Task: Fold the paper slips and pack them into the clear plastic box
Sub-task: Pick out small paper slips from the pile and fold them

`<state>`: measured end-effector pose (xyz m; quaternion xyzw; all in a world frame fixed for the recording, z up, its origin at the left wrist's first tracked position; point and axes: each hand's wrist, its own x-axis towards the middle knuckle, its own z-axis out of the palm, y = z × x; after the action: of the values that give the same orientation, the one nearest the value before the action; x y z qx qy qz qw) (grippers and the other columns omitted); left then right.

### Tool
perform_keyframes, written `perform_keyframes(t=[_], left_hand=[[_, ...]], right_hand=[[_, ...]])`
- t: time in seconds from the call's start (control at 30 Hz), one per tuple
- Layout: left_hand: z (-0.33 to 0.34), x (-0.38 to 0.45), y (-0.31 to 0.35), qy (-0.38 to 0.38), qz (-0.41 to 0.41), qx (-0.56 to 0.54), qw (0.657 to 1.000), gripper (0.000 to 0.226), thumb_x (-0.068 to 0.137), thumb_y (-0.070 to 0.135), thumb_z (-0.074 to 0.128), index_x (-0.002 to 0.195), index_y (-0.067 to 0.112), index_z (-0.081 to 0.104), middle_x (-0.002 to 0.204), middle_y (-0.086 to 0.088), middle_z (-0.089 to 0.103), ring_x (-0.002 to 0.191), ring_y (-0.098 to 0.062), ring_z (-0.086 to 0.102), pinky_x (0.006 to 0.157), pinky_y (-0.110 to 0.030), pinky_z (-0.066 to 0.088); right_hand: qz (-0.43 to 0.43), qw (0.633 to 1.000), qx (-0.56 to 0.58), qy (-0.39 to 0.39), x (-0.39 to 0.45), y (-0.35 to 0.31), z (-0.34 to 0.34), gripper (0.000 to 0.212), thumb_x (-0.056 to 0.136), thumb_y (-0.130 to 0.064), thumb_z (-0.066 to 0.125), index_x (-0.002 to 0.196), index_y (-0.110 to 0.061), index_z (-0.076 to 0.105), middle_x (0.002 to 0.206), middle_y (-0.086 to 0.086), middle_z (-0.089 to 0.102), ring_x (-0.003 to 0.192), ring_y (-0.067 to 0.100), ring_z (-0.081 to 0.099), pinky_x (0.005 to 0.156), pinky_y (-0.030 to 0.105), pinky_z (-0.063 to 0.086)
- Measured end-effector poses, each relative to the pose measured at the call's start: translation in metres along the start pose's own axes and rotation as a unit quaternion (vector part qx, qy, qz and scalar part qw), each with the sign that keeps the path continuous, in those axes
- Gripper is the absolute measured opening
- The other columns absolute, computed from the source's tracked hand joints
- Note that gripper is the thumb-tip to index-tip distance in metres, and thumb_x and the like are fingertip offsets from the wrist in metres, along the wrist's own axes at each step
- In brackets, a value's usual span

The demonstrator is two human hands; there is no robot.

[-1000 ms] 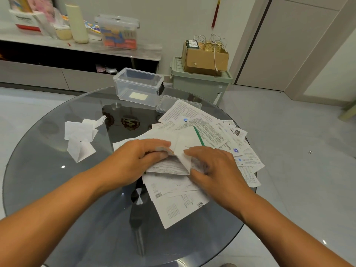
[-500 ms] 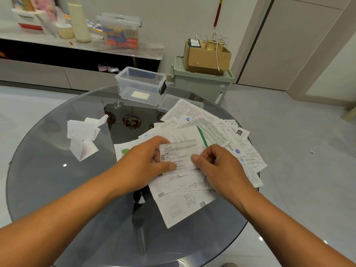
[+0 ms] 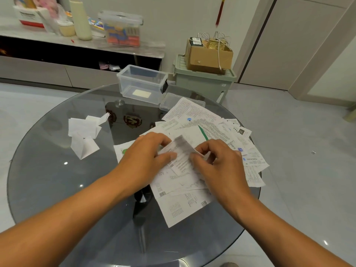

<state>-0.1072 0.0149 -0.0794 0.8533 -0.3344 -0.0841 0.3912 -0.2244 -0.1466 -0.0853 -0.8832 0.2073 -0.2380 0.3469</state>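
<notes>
A printed paper slip [image 3: 180,153], blurred, is held between both hands above a loose pile of paper slips [image 3: 210,132] on the round glass table [image 3: 57,189]. My left hand [image 3: 148,153] pinches its left edge with thumb and fingers. My right hand [image 3: 217,160] pinches its right edge. The clear plastic box [image 3: 142,83] stands open at the table's far side, with one pale slip on its bottom. Its lid [image 3: 171,100] lies to the right of it, partly under papers. Folded white slips [image 3: 84,133] lie on the left of the table.
Beyond the table stand a green storage bin [image 3: 204,81] with a cardboard box [image 3: 208,54] on it, and a low shelf [image 3: 77,43] with containers. The table's edge curves close on the right, just past the paper pile.
The slip, held flat and facing me half a second ago, is now tilted and blurred between both hands. The view has shifted slightly; the pile and box stay in place.
</notes>
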Motion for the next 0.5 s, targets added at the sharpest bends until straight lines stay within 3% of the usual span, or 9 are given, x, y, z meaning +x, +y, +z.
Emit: perform_keyframes(t=[0.1, 0.13, 0.2, 0.27, 0.37, 0.43, 0.5], left_hand=[[-0.004, 0.002, 0.002, 0.009, 0.008, -0.089, 0.996, 0.014, 0.1, 0.038, 0.059, 0.088, 0.033, 0.065, 0.081, 0.007, 0.068, 0.074, -0.016, 0.063, 0.065, -0.04, 0.052], [-0.007, 0.003, 0.003, 0.003, -0.007, -0.139, 0.99, 0.015, 0.1, 0.035, 0.059, 0.088, 0.031, 0.067, 0.081, 0.004, 0.071, 0.074, -0.019, 0.065, 0.068, -0.042, 0.053], [-0.011, 0.004, 0.004, -0.009, -0.043, -0.211, 0.976, 0.019, 0.101, 0.023, 0.058, 0.091, 0.03, 0.073, 0.079, 0.002, 0.073, 0.068, -0.015, 0.063, 0.067, -0.038, 0.053], [-0.013, 0.003, 0.006, -0.027, -0.062, -0.244, 0.967, 0.027, 0.101, 0.014, 0.054, 0.093, 0.027, 0.076, 0.076, -0.002, 0.072, 0.066, -0.013, 0.059, 0.067, -0.034, 0.05], [-0.012, 0.0, 0.011, -0.083, -0.073, -0.297, 0.948, 0.023, 0.104, 0.019, 0.053, 0.099, 0.021, 0.076, 0.088, -0.004, 0.076, 0.075, -0.017, 0.064, 0.074, -0.032, 0.053], [-0.013, -0.003, 0.015, -0.121, -0.09, -0.339, 0.929, 0.03, 0.105, 0.035, 0.05, 0.107, 0.018, 0.074, 0.101, -0.007, 0.077, 0.09, -0.023, 0.071, 0.08, -0.033, 0.057], [-0.014, -0.006, 0.016, -0.135, -0.106, -0.338, 0.926, 0.053, 0.096, 0.059, 0.044, 0.108, 0.017, 0.074, 0.102, -0.007, 0.077, 0.094, -0.025, 0.073, 0.081, -0.035, 0.059]], right_hand=[[-0.105, 0.993, -0.019, 0.043, 0.001, -0.003, -0.004, 0.009, 0.091, -0.028, 0.073, 0.09, -0.035, 0.068, 0.097, -0.02, 0.063, 0.095, 0.002, 0.055, 0.091, 0.034, 0.038], [-0.14, 0.989, -0.017, 0.045, 0.001, -0.003, -0.005, 0.006, 0.092, -0.032, 0.071, 0.096, -0.036, 0.071, 0.105, -0.02, 0.064, 0.102, 0.002, 0.055, 0.093, 0.031, 0.038], [-0.176, 0.984, 0.003, 0.012, 0.001, -0.005, -0.007, 0.022, 0.094, -0.049, 0.063, 0.106, -0.037, 0.075, 0.122, -0.019, 0.063, 0.117, 0.002, 0.054, 0.097, 0.028, 0.039], [-0.126, 0.988, 0.072, -0.042, 0.0, -0.01, -0.008, 0.029, 0.095, -0.057, 0.058, 0.106, -0.037, 0.077, 0.126, -0.022, 0.064, 0.12, 0.002, 0.057, 0.097, 0.027, 0.044], [-0.029, 0.978, 0.199, -0.052, 0.001, -0.016, -0.009, 0.012, 0.089, -0.036, 0.076, 0.101, -0.033, 0.074, 0.098, -0.009, 0.074, 0.092, 0.014, 0.069, 0.082, 0.035, 0.057], [0.023, 0.966, 0.25, -0.06, 0.004, -0.017, -0.01, 0.023, 0.084, -0.023, 0.083, 0.103, -0.03, 0.072, 0.086, 0.002, 0.074, 0.081, 0.024, 0.072, 0.077, 0.037, 0.061], [0.049, 0.961, 0.263, -0.072, 0.007, -0.02, -0.012, 0.018, 0.082, -0.018, 0.085, 0.098, -0.024, 0.076, 0.082, 0.005, 0.075, 0.079, 0.027, 0.074, 0.076, 0.038, 0.063]])
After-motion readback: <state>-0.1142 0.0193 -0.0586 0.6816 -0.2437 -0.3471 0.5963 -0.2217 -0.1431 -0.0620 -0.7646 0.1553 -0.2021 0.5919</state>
